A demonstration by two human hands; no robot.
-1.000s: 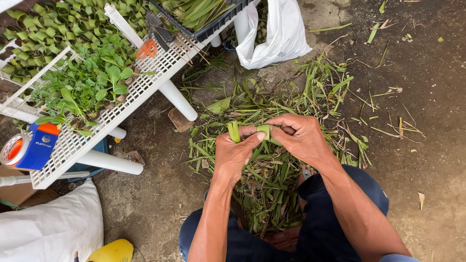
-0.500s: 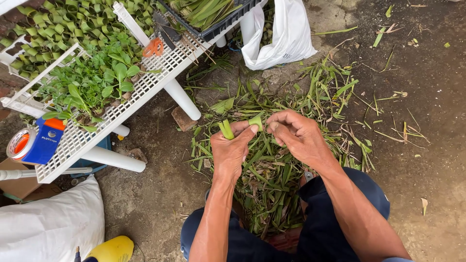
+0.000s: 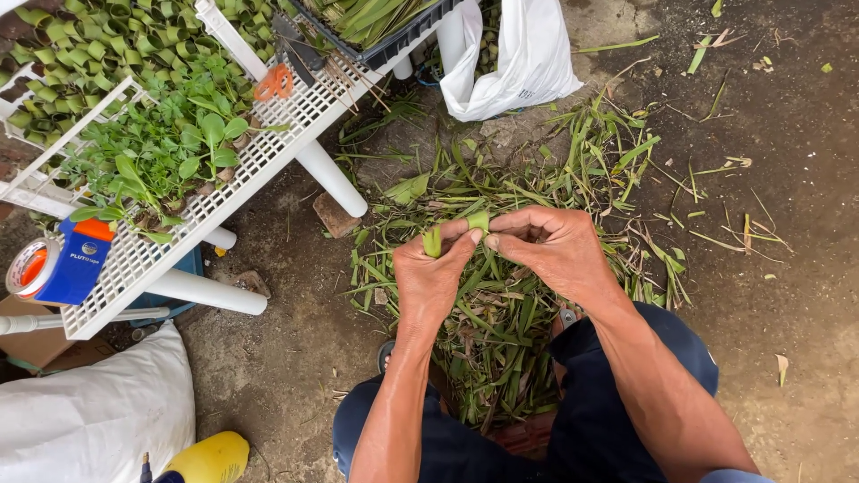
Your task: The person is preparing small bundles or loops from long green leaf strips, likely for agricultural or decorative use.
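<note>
A short strip of green leaf point(image 3: 456, 231), bent into a curl, is pinched between both of my hands. My left hand point(image 3: 431, 273) grips its left end, which sticks up past the thumb. My right hand point(image 3: 550, 246) pinches the right end with thumb and fingers closed. Both hands hover above a heap of cut green leaves point(image 3: 501, 313) on the dirt ground between my knees.
A white grid rack point(image 3: 259, 156) on white pipe legs stands at left, carrying small green plants point(image 3: 157, 152), folded leaf cups point(image 3: 98, 45) and orange scissors point(image 3: 274, 82). A blue-and-orange tape dispenser point(image 3: 58, 268), white bag point(image 3: 523, 58), white sack point(image 3: 89, 429) and yellow bottle point(image 3: 210, 458) lie around.
My hands and the leaf strip have shifted slightly while my fingers kept folding the strip; the view has drifted a little.
</note>
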